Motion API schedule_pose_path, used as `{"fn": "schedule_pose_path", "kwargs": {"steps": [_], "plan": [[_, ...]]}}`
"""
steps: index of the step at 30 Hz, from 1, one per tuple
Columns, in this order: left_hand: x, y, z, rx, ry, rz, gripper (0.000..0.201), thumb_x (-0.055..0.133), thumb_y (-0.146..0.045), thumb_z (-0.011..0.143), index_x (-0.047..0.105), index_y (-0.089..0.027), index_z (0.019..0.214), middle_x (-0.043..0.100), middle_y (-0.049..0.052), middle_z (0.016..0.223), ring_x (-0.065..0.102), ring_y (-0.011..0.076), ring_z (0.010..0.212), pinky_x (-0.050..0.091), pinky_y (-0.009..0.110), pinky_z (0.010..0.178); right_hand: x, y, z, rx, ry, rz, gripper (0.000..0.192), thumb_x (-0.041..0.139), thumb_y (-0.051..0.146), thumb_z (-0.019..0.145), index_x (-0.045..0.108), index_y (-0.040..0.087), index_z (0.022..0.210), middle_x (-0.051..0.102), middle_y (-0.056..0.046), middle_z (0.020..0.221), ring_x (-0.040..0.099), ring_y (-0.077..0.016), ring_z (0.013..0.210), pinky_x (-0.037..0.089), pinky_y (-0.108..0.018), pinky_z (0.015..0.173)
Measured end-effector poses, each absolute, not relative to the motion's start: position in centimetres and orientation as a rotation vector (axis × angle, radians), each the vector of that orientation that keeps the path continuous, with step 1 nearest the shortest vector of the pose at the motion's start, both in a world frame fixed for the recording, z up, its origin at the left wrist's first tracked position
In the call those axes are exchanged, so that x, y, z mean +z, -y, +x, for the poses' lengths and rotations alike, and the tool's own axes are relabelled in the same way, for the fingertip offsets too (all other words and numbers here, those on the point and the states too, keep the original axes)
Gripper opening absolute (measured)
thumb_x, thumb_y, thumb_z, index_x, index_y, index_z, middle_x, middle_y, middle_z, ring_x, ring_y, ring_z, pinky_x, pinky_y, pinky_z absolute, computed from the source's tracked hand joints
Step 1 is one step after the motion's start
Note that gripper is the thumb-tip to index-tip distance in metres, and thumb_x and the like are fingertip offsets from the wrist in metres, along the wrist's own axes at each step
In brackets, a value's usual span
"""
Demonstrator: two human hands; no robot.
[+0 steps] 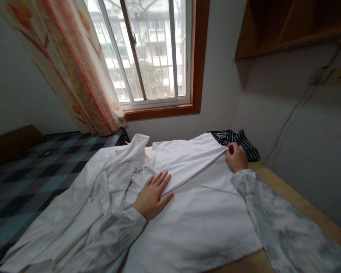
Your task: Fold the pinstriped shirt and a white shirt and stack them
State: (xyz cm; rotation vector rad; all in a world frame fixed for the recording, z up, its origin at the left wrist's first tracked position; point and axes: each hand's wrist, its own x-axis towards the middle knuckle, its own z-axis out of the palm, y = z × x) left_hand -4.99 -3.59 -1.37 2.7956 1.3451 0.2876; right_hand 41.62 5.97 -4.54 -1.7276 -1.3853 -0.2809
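A white cloth garment [196,220], its exact kind unclear, lies spread over a wooden table [275,182]. My left hand [155,195] rests flat on it, fingers stretched out. At the far right my right hand [236,156] pinches a folded edge of the same garment between thumb and fingers, pulling a straight crease across toward the left hand. Just behind the right hand sits a black cloth with white stripes [251,149], partly covered. Left of my left hand, a second white garment [99,182] lies in loose wrinkles; my left sleeve covers part of it.
A bed with a dark checked sheet [14,185] stands to the left. Ahead are a window [156,57] and a flowered curtain [82,68]. A wooden shelf [295,34] hangs on the right wall, above a socket [319,77] and a dangling cable [287,125].
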Motion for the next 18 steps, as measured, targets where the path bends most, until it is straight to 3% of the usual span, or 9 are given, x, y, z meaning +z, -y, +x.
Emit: {"fn": "schedule_pose_path", "kwargs": {"steps": [5,11,15,18], "plan": [[-1.4,3.6,-5.0,0.3,-1.337,2.805,0.074,0.042,-0.065,0.113,0.035,-0.029,0.178,0.035,0.008,0.184,0.034,0.0319,0.17,0.03,0.056,0.137,-4.6,-5.6,41.7,-0.411,1.526,-1.716,0.012,0.057,0.023,0.097,0.067,0.022,0.103,0.073,-0.013,0.102,0.061,-0.0326,0.099,0.045,-0.042,0.091],[-1.4,3.6,-4.9,0.277,-1.337,2.8,0.075,0.043,-0.065,0.113,0.036,-0.027,0.178,0.034,0.008,0.184,0.034,0.0322,0.17,0.031,0.057,0.137,-4.6,-5.9,42.3,-0.378,1.501,-1.519,0.028,0.049,0.012,0.092,0.071,0.022,0.106,0.077,-0.014,0.11,0.066,-0.0322,0.107,0.05,-0.045,0.1],[-1.4,3.6,-4.9,0.276,-1.34,2.797,0.076,0.043,-0.066,0.113,0.036,-0.027,0.178,0.034,0.008,0.184,0.033,0.0322,0.17,0.031,0.058,0.137,-3.7,-5.4,41.9,-0.4,1.674,-1.351,0.033,0.051,0.019,0.099,0.077,0.022,0.119,0.077,-0.012,0.135,0.066,-0.0312,0.13,0.046,-0.048,0.118],[-1.3,3.7,-4.9,0.275,-1.343,2.792,0.075,0.043,-0.066,0.113,0.037,-0.027,0.177,0.033,0.008,0.184,0.033,0.032,0.17,0.031,0.058,0.137,-3.6,-4.8,41.1,-0.38,1.878,-1.349,0.034,0.054,0.026,0.102,0.08,0.023,0.123,0.077,-0.01,0.142,0.066,-0.0304,0.135,0.042,-0.049,0.125]]}}
